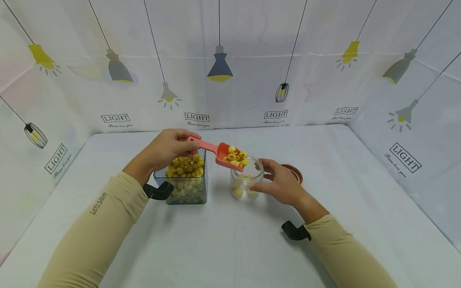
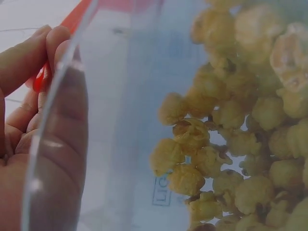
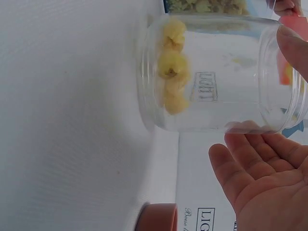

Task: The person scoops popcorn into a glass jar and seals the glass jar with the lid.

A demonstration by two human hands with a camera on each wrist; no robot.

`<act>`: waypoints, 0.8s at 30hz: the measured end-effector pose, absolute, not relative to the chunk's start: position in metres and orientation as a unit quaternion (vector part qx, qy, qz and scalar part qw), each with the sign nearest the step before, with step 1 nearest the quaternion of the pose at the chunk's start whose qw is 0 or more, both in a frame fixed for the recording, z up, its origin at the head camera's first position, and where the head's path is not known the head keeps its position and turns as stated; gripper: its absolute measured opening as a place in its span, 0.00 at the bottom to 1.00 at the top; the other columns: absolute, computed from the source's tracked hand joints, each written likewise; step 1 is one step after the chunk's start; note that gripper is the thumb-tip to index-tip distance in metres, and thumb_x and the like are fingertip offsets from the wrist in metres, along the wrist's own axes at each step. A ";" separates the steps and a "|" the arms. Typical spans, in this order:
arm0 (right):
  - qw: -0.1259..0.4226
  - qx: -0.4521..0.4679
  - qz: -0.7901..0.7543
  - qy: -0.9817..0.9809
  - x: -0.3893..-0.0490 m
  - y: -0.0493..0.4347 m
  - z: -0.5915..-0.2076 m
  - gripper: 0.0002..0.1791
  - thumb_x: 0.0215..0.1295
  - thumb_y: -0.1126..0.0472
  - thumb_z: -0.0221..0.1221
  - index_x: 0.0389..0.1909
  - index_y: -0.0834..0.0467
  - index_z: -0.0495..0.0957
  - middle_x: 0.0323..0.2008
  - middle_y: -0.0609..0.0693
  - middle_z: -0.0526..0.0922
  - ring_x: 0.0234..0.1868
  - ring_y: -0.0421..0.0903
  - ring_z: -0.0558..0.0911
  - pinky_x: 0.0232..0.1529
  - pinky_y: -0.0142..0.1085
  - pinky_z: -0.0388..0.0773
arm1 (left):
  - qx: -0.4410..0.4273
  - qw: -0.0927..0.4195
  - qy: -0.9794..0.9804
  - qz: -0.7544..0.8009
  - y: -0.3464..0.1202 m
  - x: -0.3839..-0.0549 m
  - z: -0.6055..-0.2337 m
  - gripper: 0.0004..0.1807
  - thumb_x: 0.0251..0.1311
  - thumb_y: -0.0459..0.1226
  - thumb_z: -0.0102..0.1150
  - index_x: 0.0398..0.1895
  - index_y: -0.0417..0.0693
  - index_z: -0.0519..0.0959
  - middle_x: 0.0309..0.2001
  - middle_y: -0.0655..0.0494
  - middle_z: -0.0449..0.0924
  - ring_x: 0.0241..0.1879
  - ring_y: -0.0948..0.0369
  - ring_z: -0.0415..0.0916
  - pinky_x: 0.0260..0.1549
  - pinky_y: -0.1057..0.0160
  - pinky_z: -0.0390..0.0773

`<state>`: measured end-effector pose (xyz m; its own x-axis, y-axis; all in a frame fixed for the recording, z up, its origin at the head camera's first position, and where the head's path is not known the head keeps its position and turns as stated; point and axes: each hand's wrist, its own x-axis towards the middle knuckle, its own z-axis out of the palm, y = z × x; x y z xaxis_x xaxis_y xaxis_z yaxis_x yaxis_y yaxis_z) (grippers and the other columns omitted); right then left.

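Observation:
My left hand (image 1: 176, 149) pinches the handle end of a coral-red scoop (image 1: 207, 146), also seen red in the left wrist view. Yellow popcorn (image 1: 235, 157) fills the scoop, which is held over the mouth of a clear glass jar (image 1: 246, 186). With thumb on one side and fingers on the other, my right hand (image 1: 282, 185) holds the jar near its neck. In the right wrist view a few popcorn pieces (image 3: 173, 67) lie at the jar's bottom. Under the left hand stands a clear square container (image 1: 187, 191) with much popcorn.
A reddish-brown round lid (image 1: 294, 173) lies on the table behind the right hand, partly hidden by it. White cloth covers the table (image 1: 216, 244). Behind and at the sides hangs a white backdrop (image 1: 248, 96) printed with lamps.

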<state>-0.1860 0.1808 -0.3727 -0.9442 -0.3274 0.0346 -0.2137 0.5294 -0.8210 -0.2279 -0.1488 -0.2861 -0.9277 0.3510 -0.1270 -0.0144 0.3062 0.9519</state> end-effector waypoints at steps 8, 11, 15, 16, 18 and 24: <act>0.054 -0.164 -0.466 0.868 -0.186 0.182 -0.374 0.46 0.56 0.55 0.74 0.71 0.65 0.62 0.65 0.60 0.72 0.61 0.59 0.77 0.57 0.48 0.76 | 0.113 0.151 0.792 0.581 -0.148 -0.230 -0.282 0.18 0.71 0.34 0.59 0.59 0.33 0.76 0.42 0.44 0.82 0.45 0.45 0.79 0.48 0.58 0.81; 0.053 -0.169 -0.472 0.864 -0.187 0.182 -0.374 0.46 0.56 0.54 0.75 0.71 0.65 0.63 0.64 0.60 0.73 0.61 0.59 0.77 0.58 0.48 0.75 | 0.116 0.150 0.794 0.578 -0.148 -0.229 -0.281 0.19 0.70 0.34 0.60 0.59 0.33 0.76 0.42 0.44 0.82 0.44 0.47 0.80 0.47 0.60 0.81; 0.055 -0.171 -0.476 0.861 -0.187 0.183 -0.374 0.46 0.55 0.53 0.75 0.71 0.65 0.63 0.64 0.61 0.72 0.62 0.59 0.76 0.58 0.48 0.75 | 0.116 0.150 0.794 0.577 -0.148 -0.230 -0.281 0.19 0.70 0.34 0.60 0.60 0.33 0.76 0.42 0.44 0.82 0.44 0.48 0.80 0.46 0.61 0.81; 0.056 -0.171 -0.477 0.860 -0.187 0.183 -0.374 0.47 0.55 0.53 0.75 0.71 0.65 0.63 0.65 0.61 0.72 0.62 0.60 0.76 0.58 0.48 0.75 | 0.115 0.150 0.794 0.578 -0.148 -0.230 -0.281 0.19 0.70 0.34 0.60 0.60 0.33 0.76 0.42 0.44 0.82 0.44 0.48 0.80 0.46 0.61 0.81; 0.058 -0.169 -0.478 0.860 -0.186 0.183 -0.374 0.47 0.55 0.53 0.75 0.71 0.65 0.63 0.65 0.61 0.72 0.62 0.60 0.76 0.58 0.49 0.75 | 0.113 0.150 0.792 0.581 -0.148 -0.230 -0.281 0.19 0.70 0.34 0.59 0.60 0.33 0.76 0.42 0.44 0.82 0.44 0.48 0.80 0.46 0.61 0.81; 0.061 -0.168 -0.476 0.861 -0.186 0.182 -0.374 0.47 0.56 0.53 0.75 0.71 0.65 0.62 0.65 0.61 0.72 0.62 0.60 0.76 0.58 0.50 0.75 | 0.108 0.152 0.785 0.591 -0.150 -0.229 -0.281 0.19 0.70 0.33 0.59 0.60 0.32 0.75 0.43 0.44 0.82 0.45 0.48 0.80 0.47 0.60 0.81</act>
<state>-0.1859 0.1824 -0.3738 -0.9362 -0.3472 0.0552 -0.2313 0.4901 -0.8404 -0.2294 -0.1500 -0.2809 -0.9305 0.3489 -0.1117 -0.0109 0.2781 0.9605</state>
